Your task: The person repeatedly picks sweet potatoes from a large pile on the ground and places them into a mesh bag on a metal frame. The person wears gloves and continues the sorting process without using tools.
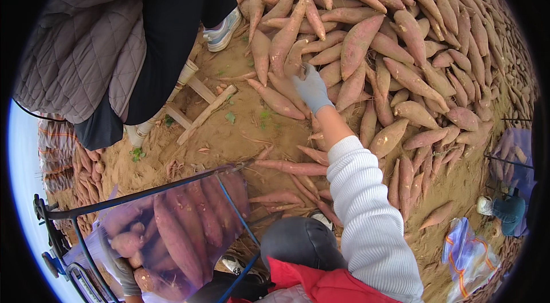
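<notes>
My right hand (310, 88), in a grey glove, reaches into the near edge of a large heap of sweet potatoes (363, 45). Its fingers close around the lower end of a short, curved sweet potato (294, 58). At the lower left, my left hand (121, 270), gloved too, is against the side of a purple plastic bag (232, 200) filled with sweet potatoes. The bag partly covers that hand, so its grip is unclear. A metal frame (150, 189) with dark and blue bars surrounds the bag's mouth.
Another person in a quilted coat (90, 45) is close at the upper left, beside a low wooden stool (206, 105). Loose sweet potatoes (296, 168) lie on the sandy ground. An unfilled bag (468, 255) and another person's leg (507, 215) are at right.
</notes>
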The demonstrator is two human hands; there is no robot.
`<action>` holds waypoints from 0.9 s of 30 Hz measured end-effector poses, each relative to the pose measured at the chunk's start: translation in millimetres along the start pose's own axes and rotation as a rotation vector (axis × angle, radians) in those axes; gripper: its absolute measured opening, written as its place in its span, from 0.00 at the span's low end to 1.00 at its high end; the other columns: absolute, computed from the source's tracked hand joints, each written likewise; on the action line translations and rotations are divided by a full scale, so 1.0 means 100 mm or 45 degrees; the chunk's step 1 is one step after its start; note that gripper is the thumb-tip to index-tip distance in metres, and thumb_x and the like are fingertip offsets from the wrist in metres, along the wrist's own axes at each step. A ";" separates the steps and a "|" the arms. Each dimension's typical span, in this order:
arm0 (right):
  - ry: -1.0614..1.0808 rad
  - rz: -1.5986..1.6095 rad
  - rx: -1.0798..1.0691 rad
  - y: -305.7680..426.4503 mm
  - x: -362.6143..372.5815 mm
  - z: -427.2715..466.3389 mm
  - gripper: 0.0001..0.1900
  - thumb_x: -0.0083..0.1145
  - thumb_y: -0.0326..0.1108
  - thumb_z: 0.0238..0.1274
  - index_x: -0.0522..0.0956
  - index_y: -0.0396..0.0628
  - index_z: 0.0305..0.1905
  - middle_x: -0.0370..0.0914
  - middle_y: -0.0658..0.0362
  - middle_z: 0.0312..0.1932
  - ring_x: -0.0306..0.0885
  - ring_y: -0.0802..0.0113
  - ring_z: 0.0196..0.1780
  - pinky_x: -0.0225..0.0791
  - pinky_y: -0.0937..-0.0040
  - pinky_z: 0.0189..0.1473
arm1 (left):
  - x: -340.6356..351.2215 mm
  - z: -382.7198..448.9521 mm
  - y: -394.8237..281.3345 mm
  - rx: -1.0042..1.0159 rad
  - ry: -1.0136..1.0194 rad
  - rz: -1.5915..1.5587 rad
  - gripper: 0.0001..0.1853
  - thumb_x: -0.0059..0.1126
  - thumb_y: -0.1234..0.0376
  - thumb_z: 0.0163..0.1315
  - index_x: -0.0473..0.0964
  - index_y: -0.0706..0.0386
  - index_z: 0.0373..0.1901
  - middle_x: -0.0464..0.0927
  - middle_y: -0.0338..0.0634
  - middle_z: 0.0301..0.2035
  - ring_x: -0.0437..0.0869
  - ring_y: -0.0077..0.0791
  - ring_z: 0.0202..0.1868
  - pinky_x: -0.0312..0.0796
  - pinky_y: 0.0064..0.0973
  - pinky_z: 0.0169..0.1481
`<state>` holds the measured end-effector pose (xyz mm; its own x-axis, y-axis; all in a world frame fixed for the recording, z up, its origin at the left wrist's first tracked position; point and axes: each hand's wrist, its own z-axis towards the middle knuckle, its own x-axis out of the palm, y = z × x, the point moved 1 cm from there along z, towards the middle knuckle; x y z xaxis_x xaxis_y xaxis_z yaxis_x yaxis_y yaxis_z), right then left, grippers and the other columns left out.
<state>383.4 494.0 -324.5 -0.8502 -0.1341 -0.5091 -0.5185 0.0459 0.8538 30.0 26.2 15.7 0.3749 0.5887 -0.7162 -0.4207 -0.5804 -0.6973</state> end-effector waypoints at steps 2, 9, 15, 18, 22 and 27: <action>0.141 -0.069 0.168 -0.07 0.02 -0.11 0.34 0.60 0.46 0.63 0.68 0.39 0.69 0.75 0.38 0.61 0.75 0.42 0.63 0.68 0.55 0.65 | 0.00 -0.13 -0.26 0.056 0.432 -0.147 0.28 0.51 0.61 0.76 0.63 0.68 0.72 0.73 0.51 0.63 0.75 0.30 0.63 0.64 0.28 0.71; 0.078 0.181 0.206 -0.73 -0.08 -1.47 0.23 0.59 0.42 0.64 0.76 0.39 0.59 0.83 0.44 0.50 0.84 0.53 0.52 0.74 0.61 0.56 | 0.30 0.01 -0.27 0.340 0.172 0.342 0.29 0.51 0.61 0.76 0.62 0.68 0.72 0.72 0.52 0.64 0.74 0.32 0.64 0.64 0.29 0.71; -0.089 0.092 0.335 -1.23 -0.86 -2.42 0.21 0.58 0.38 0.66 0.76 0.38 0.59 0.83 0.48 0.47 0.83 0.61 0.48 0.75 0.66 0.52 | 0.26 0.14 0.10 0.620 -0.004 0.747 0.30 0.52 0.61 0.76 0.61 0.68 0.72 0.72 0.52 0.64 0.74 0.33 0.64 0.64 0.30 0.72; -0.131 0.033 0.457 -1.42 -1.36 -2.93 0.20 0.59 0.38 0.65 0.77 0.39 0.58 0.83 0.47 0.47 0.83 0.57 0.48 0.75 0.62 0.53 | 0.21 0.19 0.21 0.719 -0.070 0.905 0.30 0.52 0.61 0.76 0.61 0.68 0.72 0.71 0.53 0.65 0.74 0.34 0.65 0.64 0.30 0.72; -0.281 -0.200 0.631 -1.64 -2.03 -3.66 0.19 0.60 0.38 0.65 0.78 0.41 0.56 0.81 0.48 0.47 0.82 0.54 0.49 0.75 0.60 0.54 | 0.10 0.25 0.33 0.805 -0.129 1.057 0.30 0.53 0.61 0.75 0.60 0.68 0.72 0.71 0.53 0.65 0.74 0.35 0.65 0.64 0.30 0.72; -0.412 -0.715 0.801 -2.00 -2.65 -4.15 0.28 0.61 0.43 0.65 0.71 0.44 0.66 0.74 0.42 0.63 0.76 0.44 0.62 0.70 0.53 0.62 | -0.09 0.35 0.43 0.887 -0.137 1.177 0.31 0.53 0.61 0.75 0.60 0.68 0.73 0.71 0.54 0.65 0.74 0.37 0.66 0.64 0.31 0.72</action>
<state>750.5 109.7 -314.8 -0.3913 -0.0195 -0.9201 -0.7384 0.6033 0.3013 -20.7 15.9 -7.5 -0.3703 0.1664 -0.9139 -0.8730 -0.3984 0.2812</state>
